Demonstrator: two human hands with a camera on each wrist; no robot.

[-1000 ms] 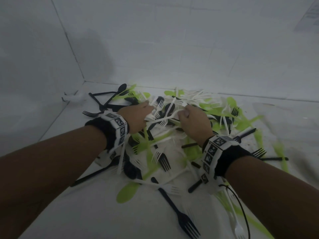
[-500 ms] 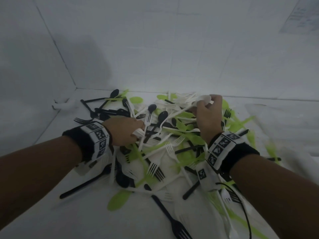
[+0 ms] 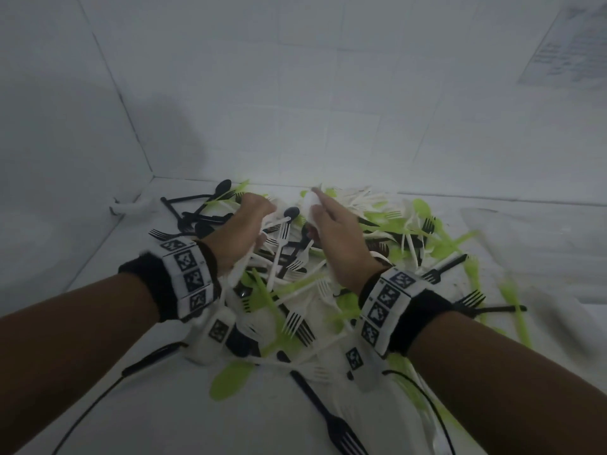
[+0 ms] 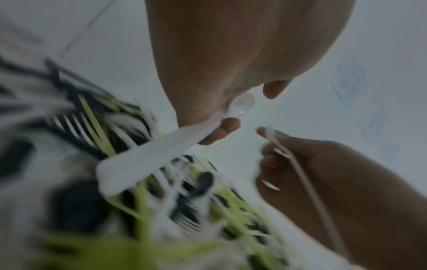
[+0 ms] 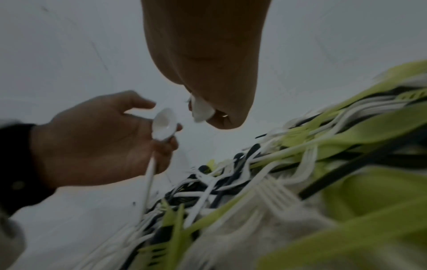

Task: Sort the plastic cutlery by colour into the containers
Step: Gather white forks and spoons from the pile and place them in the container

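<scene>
Bare recording setup, prob. lab or studio: plain white tiled walls (image 3: pixel 295 93) meet in a corner, white sheet (image 3: pixel 82 405) underfoot, printed notice (image 3: pixel 565 44) on wall.

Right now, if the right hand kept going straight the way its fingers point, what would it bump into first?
Probably the white cutlery heaped at the far edge of the pile, just past the right hand, then the tiled wall. Depth is hard to judge here.

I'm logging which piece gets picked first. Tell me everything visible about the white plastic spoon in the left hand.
The white plastic spoon is glossy, with an oval bowl and a thin straight handle. The left hand holds it at the neck between thumb and fingers, bowl up, above the mixed cutlery pile. Its handle runs down toward the pile; whether its end touches cannot be told. The right hand is close but apart.
</scene>
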